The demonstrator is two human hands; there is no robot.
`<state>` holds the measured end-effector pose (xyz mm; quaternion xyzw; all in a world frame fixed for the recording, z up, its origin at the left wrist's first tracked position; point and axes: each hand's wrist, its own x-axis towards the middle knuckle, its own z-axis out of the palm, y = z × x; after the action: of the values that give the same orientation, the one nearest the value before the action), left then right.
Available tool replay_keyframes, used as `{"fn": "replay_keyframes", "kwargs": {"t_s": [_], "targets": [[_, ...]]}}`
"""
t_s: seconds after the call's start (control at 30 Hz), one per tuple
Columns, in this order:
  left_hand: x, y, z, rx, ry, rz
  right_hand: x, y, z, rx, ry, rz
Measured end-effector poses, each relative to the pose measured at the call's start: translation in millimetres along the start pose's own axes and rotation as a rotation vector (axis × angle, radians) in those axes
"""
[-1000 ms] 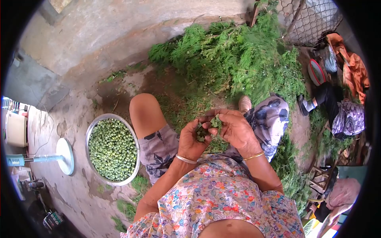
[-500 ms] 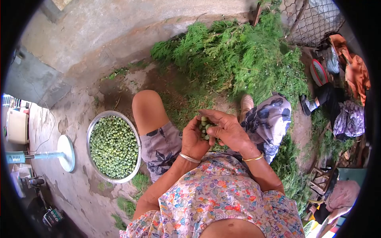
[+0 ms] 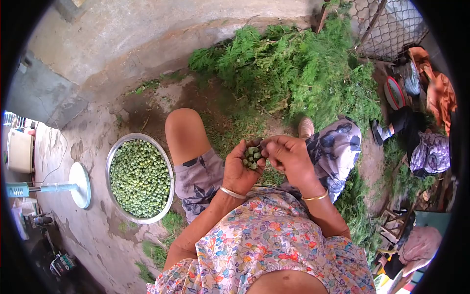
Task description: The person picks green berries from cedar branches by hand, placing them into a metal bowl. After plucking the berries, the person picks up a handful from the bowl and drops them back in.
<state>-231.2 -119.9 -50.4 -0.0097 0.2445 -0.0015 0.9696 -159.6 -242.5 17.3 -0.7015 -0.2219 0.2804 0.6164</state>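
Small green conifer cones lie cupped in my left hand, whose fingers curl around them. A silver bangle is on that wrist. My right hand is beside it, thumb and fingertips pinched together at the edge of the handful; what is between them is too small to make out. A gold bangle circles the right wrist. To the left of my knee, a wide metal basin is heaped with the same green cones.
Cut leafy conifer branches are piled ahead against the wall. A pale blue standing fan lies left of the basin in view. Another person's shoe and leg, a red-rimmed bowl and orange cloth appear at the right.
My right hand has drawn back slightly to the right from over the left palm, its fingers now pinched. More of the cones in my left hand show.
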Motion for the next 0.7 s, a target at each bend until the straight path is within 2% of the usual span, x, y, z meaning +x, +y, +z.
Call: {"fn": "replay_keyframes", "kwargs": {"t_s": [0.07, 0.13, 0.2, 0.3, 0.37, 0.43, 0.47, 0.53, 0.57, 0.7], "targets": [[-5.8, 0.5, 5.8, 0.034, 0.025, 0.008, 5.0, 4.4, -10.2, 0.704, 0.035, 0.324], [-7.1, 1.8, 5.5, 0.074, 0.045, 0.011, 7.6, 11.9, -15.2, 0.773, 0.028, 0.255], [-7.0, 0.9, -2.0, 0.282, 0.177, 0.087, 8.3, 12.7, -16.8, 0.821, 0.133, 0.227], [-15.3, -6.1, 9.8, 0.438, 0.161, 0.106, 9.1, 23.6, -14.3, 0.911, 0.251, 0.208], [-16.9, -11.2, 14.0, 0.6, 0.149, 0.126, 7.5, 33.5, -11.5, 0.818, 0.282, 0.118], [-14.7, -15.7, 12.8, 0.614, 0.11, 0.078, 6.0, 43.9, -1.9, 0.65, 0.295, -0.037], [-13.8, -17.4, 12.6, 0.618, 0.085, 0.042, 3.1, 42.7, 4.0, 0.651, 0.307, -0.046], [-13.7, -20.5, 13.7, 0.617, 0.089, 0.009, -2.8, 39.6, 14.2, 0.432, 0.264, 0.006], [-12.2, -20.0, 11.0, 0.558, 0.094, -0.015, -2.2, 43.5, 16.2, 0.301, 0.256, -0.06], [-10.9, -13.7, 3.2, 0.524, 0.049, -0.069, -3.4, 38.7, 13.9, 0.462, 0.214, -0.015]]}}
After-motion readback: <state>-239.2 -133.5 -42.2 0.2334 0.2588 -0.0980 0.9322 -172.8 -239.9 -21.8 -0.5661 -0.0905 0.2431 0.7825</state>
